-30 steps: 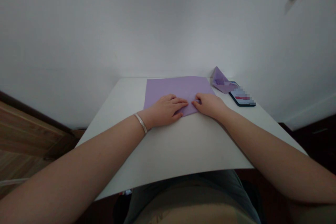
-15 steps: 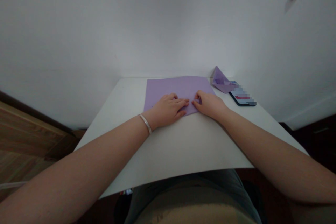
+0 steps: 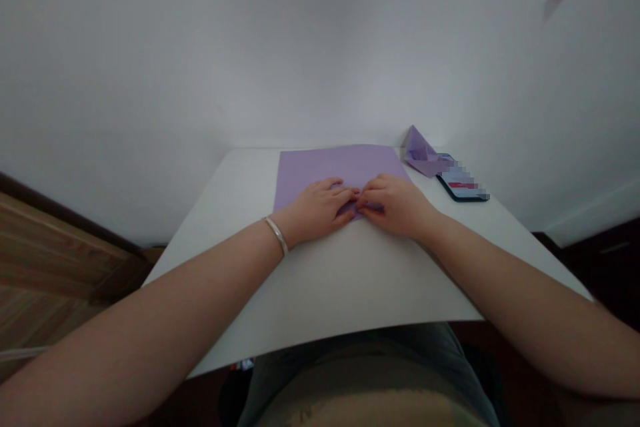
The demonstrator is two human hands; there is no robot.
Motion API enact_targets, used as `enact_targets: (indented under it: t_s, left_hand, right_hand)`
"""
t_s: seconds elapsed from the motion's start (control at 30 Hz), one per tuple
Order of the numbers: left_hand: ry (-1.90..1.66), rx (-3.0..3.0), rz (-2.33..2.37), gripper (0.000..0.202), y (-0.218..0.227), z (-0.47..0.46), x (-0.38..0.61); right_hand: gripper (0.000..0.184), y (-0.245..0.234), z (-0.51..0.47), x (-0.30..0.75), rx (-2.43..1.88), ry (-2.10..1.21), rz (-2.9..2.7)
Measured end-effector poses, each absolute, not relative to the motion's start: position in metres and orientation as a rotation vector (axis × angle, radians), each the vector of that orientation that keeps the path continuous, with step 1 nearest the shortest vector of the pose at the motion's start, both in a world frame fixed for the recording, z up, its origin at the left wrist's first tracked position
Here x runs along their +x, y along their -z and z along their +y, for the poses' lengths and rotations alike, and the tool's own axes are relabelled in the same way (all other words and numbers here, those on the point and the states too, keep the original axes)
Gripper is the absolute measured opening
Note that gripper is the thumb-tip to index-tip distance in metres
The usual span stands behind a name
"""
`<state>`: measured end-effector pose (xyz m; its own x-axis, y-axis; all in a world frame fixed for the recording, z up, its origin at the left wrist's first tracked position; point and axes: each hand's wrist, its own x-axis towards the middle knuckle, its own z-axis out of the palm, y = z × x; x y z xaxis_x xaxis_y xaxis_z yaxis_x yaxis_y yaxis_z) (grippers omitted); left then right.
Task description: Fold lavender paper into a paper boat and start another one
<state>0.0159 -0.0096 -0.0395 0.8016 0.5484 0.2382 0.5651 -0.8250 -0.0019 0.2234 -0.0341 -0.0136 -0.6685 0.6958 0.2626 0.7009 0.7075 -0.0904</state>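
A sheet of purple paper (image 3: 330, 163) lies flat on the white table (image 3: 320, 280). My left hand (image 3: 317, 208), with a silver bangle on its wrist, rests on the paper's near edge, fingers stretched flat and pressing down. My right hand (image 3: 395, 203) lies beside it on the same edge, fingers bent and pressed onto the paper. The fingertips of the two hands meet at the middle of the near edge.
A folded purple paper figure (image 3: 420, 153) stands at the table's far right, partly over a dark phone (image 3: 463, 185) with a lit screen. A white wall rises right behind the table. Wooden floor shows at the left, dark floor at the right.
My right hand has slid left along the paper's near edge until its fingertips touch those of my left hand. The left hand has barely moved.
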Motion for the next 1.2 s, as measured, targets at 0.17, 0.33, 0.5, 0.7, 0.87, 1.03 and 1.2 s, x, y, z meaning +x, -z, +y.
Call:
enact_targets:
  t_s: [0.17, 0.33, 0.5, 0.7, 0.87, 1.03, 1.2]
  left_hand:
    - [0.375, -2.95, -0.895, 0.043, 0.04, -0.01, 0.017]
    - [0.317, -3.027, -0.916, 0.045, 0.042, -0.005, 0.014]
    - [0.089, -3.082, -0.945, 0.057, 0.045, 0.002, 0.005]
    - [-0.04, -3.07, -0.979, 0.063, 0.043, 0.002, 0.004]
    - [-0.062, -3.079, -0.966, 0.061, 0.041, 0.001, 0.005]
    - [-0.005, -3.074, -0.921, 0.061, 0.042, 0.001, 0.003]
    - [0.02, -3.029, -0.838, 0.052, 0.047, 0.003, -0.001]
  right_hand:
    - [0.021, 0.012, -0.036, 0.225, -1.03, -0.081, -2.705]
    - [0.024, 0.011, -0.036, 0.228, -1.009, -0.118, -2.73]
    - [0.026, 0.011, -0.038, 0.229, -1.006, -0.094, -2.773]
    - [0.033, 0.01, -0.048, 0.222, -1.019, 0.002, -2.821]
    - [0.032, 0.005, -0.057, 0.216, -1.045, 0.078, -2.877]
    - [0.03, 0.002, -0.061, 0.214, -1.097, 0.096, -2.89]
    - [0.031, 0.003, -0.062, 0.215, -1.066, 0.074, -2.875]
